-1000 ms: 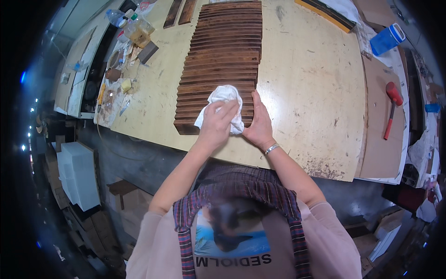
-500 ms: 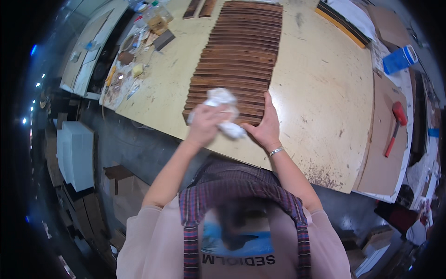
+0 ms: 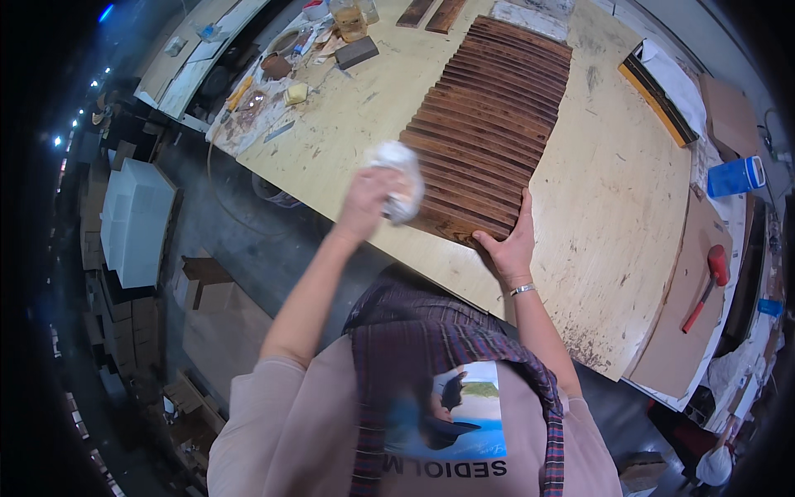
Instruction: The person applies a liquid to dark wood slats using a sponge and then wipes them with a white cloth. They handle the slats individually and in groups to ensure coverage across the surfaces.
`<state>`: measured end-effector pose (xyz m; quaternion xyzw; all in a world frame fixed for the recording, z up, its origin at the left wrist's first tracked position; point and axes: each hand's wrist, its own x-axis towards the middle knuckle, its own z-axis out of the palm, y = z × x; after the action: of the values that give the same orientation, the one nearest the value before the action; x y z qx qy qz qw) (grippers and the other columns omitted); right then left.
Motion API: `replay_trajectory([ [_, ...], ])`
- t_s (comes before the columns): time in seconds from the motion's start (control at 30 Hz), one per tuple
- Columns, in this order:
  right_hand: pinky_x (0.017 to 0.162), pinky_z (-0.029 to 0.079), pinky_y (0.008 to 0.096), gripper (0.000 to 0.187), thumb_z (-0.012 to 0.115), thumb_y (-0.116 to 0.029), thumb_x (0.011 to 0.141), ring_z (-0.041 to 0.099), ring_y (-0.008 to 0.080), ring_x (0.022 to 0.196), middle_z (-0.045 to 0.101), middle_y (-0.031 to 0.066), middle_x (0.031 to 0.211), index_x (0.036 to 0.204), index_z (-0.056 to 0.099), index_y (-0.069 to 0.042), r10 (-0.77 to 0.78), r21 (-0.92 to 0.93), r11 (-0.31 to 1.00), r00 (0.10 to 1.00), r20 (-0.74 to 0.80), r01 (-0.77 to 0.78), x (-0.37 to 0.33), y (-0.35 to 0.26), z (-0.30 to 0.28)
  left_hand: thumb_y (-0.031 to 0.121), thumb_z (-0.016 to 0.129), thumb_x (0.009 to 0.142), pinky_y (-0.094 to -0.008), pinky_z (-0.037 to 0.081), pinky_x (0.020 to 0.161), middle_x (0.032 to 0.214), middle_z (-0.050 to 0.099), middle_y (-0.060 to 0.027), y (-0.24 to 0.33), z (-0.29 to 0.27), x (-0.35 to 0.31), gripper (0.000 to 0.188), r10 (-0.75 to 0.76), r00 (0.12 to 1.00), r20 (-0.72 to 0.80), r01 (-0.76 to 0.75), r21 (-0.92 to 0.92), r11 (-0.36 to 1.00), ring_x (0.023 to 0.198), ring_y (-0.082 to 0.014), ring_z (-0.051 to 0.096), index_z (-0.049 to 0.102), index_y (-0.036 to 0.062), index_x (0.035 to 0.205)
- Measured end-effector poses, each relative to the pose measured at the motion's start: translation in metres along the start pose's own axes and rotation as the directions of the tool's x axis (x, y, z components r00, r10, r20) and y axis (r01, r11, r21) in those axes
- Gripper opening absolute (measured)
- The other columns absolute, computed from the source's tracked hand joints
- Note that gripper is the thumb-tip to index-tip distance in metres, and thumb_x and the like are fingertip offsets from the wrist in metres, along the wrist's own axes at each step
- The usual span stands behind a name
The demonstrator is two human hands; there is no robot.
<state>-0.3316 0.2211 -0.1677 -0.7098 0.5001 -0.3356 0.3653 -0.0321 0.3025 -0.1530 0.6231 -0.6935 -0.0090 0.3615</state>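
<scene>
A long row of dark brown wooden strips point(image 3: 497, 116) lies side by side on the pale worktable point(image 3: 613, 224). My left hand point(image 3: 368, 199) is closed on a crumpled white cloth point(image 3: 399, 178), held at the left near corner of the row; motion blurs it, and I cannot tell whether the cloth touches the wood. At the near right corner my right hand point(image 3: 509, 244) braces the row, thumb against the front strip's face and fingers stretched along the strip ends. A metal band circles the right wrist.
At the far left sit a grey block point(image 3: 356, 53), a yellow sponge point(image 3: 296, 93), a jar of amber liquid point(image 3: 348, 21) and a metal scraper point(image 3: 279, 131). Two loose strips point(image 3: 431, 12) lie at the back. Rightward are a red mallet point(image 3: 712, 277) on cardboard and a blue container point(image 3: 733, 176).
The left hand has swept the cloth from the row's near end to its left edge. My right hand stays at the near right corner. The whole view has turned and shifted.
</scene>
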Motion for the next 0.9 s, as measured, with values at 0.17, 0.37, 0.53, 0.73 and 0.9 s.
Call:
replay_trajectory([
  [0.17,0.119,0.031,0.0464,0.124,0.093,-0.028,0.059,0.038,0.0389,0.141,0.037,0.0240,0.155,0.157,0.021,-0.001,-0.023,0.052,0.998,1.000,0.016,0.022,0.000,0.008,0.000,-0.008,0.054,0.082,-0.0400,0.051,0.091,0.103,0.071,-0.0131,-0.053,-0.043,0.008,0.027,-0.291,0.919,-0.264,0.305,0.012,0.952,0.100,-0.0330,0.064,0.073,0.0041,0.097],
  [0.37,0.117,0.024,0.0601,0.086,0.073,-0.035,0.085,0.032,0.0372,0.146,0.030,0.0248,0.160,0.155,0.032,-0.007,-0.216,-0.573,0.803,0.976,-0.022,0.165,-0.002,-0.035,0.006,-0.005,0.066,0.076,-0.0382,0.053,0.086,0.107,0.069,-0.0085,0.026,-0.012,0.063,0.027,0.155,0.986,0.064,-0.142,-0.168,0.975,0.100,-0.0303,0.064,0.072,0.0065,0.101],
  [0.53,0.115,0.030,0.0560,0.057,0.060,-0.027,0.092,0.038,0.0348,0.144,0.040,0.0142,0.157,0.145,0.050,-0.007,-0.240,-0.690,0.711,0.969,-0.059,0.134,0.009,-0.025,0.040,-0.003,0.067,0.075,-0.0396,0.051,0.085,0.100,0.067,-0.0074,-0.005,-0.007,0.054,0.024,0.169,0.976,0.135,-0.139,-0.209,0.968,0.096,-0.0295,0.063,0.072,0.0075,0.096],
  [0.73,0.113,0.035,0.0524,0.051,0.054,-0.021,0.090,0.045,0.0339,0.139,0.049,0.0111,0.152,0.139,0.057,-0.007,-0.314,-0.715,0.688,0.939,-0.138,0.125,0.012,-0.016,0.049,0.008,0.061,0.076,-0.0401,0.048,0.076,0.090,0.062,-0.0061,0.023,0.051,0.076,0.009,0.430,0.888,0.161,-0.357,-0.347,0.867,0.088,-0.0280,0.060,0.066,0.0079,0.083],
  [0.9,0.115,0.036,0.0507,0.053,0.053,-0.018,0.088,0.046,0.0323,0.140,0.049,0.0098,0.152,0.140,0.057,-0.011,-0.280,-0.719,0.691,0.946,-0.164,0.080,0.009,-0.020,0.049,0.009,0.065,0.074,-0.0369,0.041,0.084,0.079,0.059,0.0002,-0.013,0.022,0.083,0.020,0.453,0.854,0.255,-0.391,-0.260,0.883,0.085,-0.0188,0.061,0.076,0.0203,0.086],
])
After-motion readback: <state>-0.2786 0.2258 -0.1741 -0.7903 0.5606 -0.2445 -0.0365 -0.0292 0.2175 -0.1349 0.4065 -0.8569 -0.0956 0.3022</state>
